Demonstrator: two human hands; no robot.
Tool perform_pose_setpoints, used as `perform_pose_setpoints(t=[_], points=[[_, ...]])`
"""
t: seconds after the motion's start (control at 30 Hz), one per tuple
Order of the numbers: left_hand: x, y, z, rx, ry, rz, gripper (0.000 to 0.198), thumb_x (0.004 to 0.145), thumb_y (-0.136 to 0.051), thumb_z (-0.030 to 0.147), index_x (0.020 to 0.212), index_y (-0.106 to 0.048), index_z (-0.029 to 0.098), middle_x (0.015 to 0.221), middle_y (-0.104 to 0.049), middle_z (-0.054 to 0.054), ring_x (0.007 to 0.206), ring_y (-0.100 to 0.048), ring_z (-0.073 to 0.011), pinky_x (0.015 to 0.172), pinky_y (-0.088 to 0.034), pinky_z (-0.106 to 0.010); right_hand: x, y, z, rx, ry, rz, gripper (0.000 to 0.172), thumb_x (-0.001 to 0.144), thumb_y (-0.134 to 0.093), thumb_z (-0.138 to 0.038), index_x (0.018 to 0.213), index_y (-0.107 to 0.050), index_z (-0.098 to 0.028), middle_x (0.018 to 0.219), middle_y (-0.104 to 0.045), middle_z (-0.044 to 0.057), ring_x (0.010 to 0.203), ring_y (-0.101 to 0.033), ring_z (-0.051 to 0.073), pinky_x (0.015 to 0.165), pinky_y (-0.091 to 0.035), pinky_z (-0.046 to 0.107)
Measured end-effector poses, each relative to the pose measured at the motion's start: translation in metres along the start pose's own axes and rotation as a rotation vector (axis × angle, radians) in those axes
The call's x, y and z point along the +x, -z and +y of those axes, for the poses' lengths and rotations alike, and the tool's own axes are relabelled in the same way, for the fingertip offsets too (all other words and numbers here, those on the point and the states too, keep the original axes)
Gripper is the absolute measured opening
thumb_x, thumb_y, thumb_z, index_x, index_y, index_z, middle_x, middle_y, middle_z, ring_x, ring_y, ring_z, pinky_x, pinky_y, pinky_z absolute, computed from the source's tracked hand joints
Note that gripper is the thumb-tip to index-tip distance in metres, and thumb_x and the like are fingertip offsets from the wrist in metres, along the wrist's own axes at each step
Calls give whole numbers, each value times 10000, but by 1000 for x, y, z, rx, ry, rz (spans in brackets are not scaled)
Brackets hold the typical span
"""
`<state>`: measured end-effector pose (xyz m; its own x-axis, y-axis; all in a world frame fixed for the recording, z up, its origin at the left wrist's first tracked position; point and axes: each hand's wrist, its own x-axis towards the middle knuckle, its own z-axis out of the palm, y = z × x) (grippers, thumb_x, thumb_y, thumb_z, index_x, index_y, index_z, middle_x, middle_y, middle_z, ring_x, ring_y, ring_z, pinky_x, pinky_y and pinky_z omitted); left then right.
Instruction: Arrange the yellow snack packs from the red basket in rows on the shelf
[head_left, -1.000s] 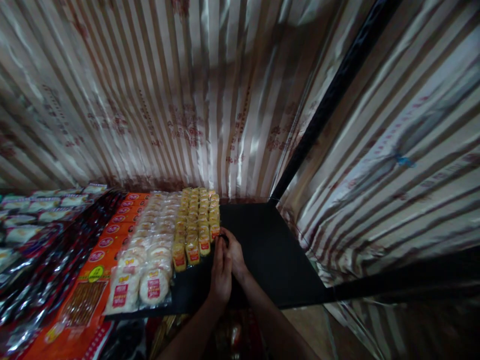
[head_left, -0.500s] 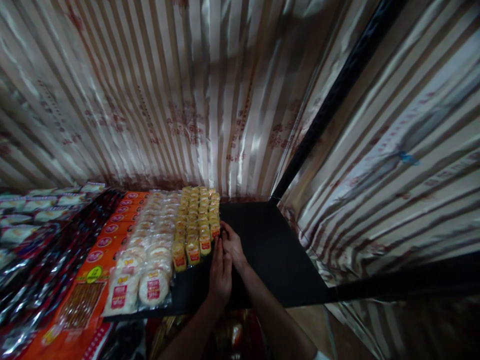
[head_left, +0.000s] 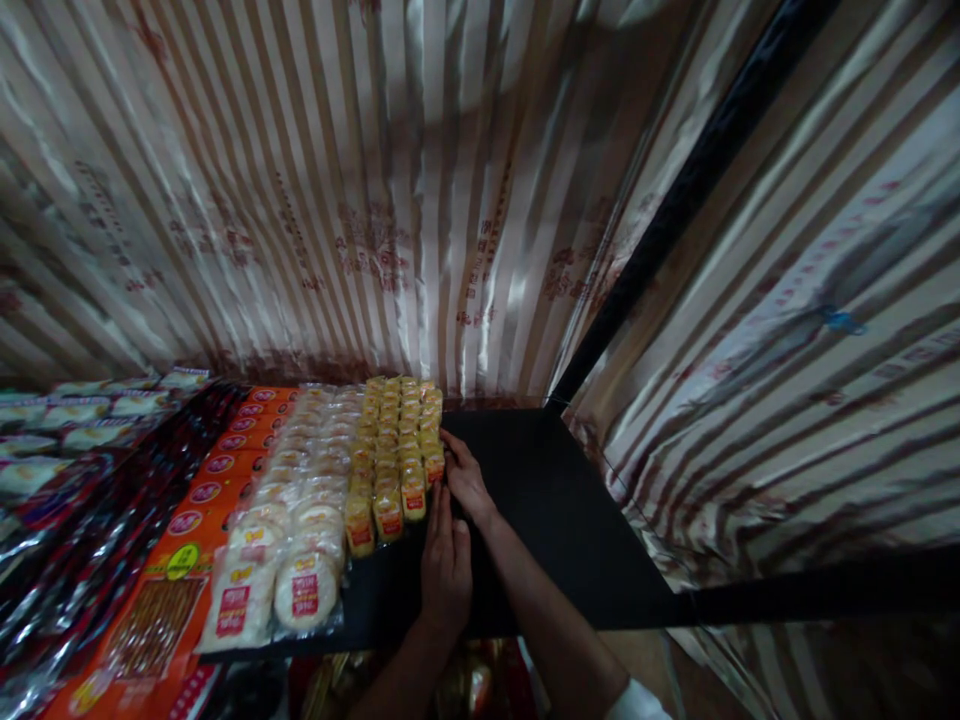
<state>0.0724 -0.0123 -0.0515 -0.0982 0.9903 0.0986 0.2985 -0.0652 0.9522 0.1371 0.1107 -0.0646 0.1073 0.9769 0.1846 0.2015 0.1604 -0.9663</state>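
Note:
Rows of small yellow-wrapped snack packs (head_left: 388, 510) with red labels stand on a black shelf (head_left: 555, 520). My right hand (head_left: 468, 482) lies along the right side of the outermost row, fingers stretched forward and touching or very near the packs. Just in front of that row's near end is my left hand (head_left: 447, 565), its fingers straight and held together, tips close to the front pack. Neither hand is wrapped round a pack. Whether the left fingertips press on the pack, I cannot tell.
Left of the yellow packs lie clear bags of round white crackers (head_left: 306, 590), then orange snack packets (head_left: 217, 465), dark shiny packets (head_left: 135, 480) and white packs (head_left: 79, 410). Striped sheeting (head_left: 420, 200) hangs behind. A black post (head_left: 660, 250) rises at the shelf's back right corner.
My right hand has slid slightly forward along the row's side, and my left hand sits a little lower and apart from it. The view has shifted slightly.

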Motion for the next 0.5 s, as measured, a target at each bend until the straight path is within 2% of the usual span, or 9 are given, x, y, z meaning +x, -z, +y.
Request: perform_pose_setpoints(t=[0.1, 0.2, 0.37, 0.5], points=[[1, 0, 1, -6, 14, 0, 539, 922, -274, 355, 1393, -363, 109, 1504, -285, -92, 1402, -218, -177, 1173, -160, -332, 5, 2, 5, -13, 22, 12, 394, 765, -442, -212, 1100, -646, -233, 1163, -633, 50, 1097, -574, 175, 1040, -399, 381], [1, 0, 1, -7, 45, -8, 542, 920, -277, 350, 1397, -352, 103, 1511, -266, -86, 1406, -199, -164, 1174, -149, -321, 12, 3, 10, 7, -16, 64, 407, 785, -457, -245, 1162, -610, -216, 1242, -596, 67, 1150, -543, 186, 1052, -384, 406], [1, 0, 3, -9, 88, -27, 527, 921, -272, 330, 1402, -349, 128, 1519, -243, -61, 1411, -178, -148, 1177, -136, -330, 26, -5, 5, 57, -96, 62, 470, 845, -473, -453, 1246, -551, -220, 1331, -538, 71, 1254, -461, 206, 1083, -336, 417], [1, 1, 4, -20, 94, -31, 533, 922, -272, 345, 1403, -348, 128, 1523, -236, -63, 1413, -174, -157, 1176, -144, -325, 32, -9, -6, 49, -39, 10, 528, 841, -419, -598, 1160, -616, -226, 1271, -582, 68, 1220, -487, 215, 1072, -347, 390]])
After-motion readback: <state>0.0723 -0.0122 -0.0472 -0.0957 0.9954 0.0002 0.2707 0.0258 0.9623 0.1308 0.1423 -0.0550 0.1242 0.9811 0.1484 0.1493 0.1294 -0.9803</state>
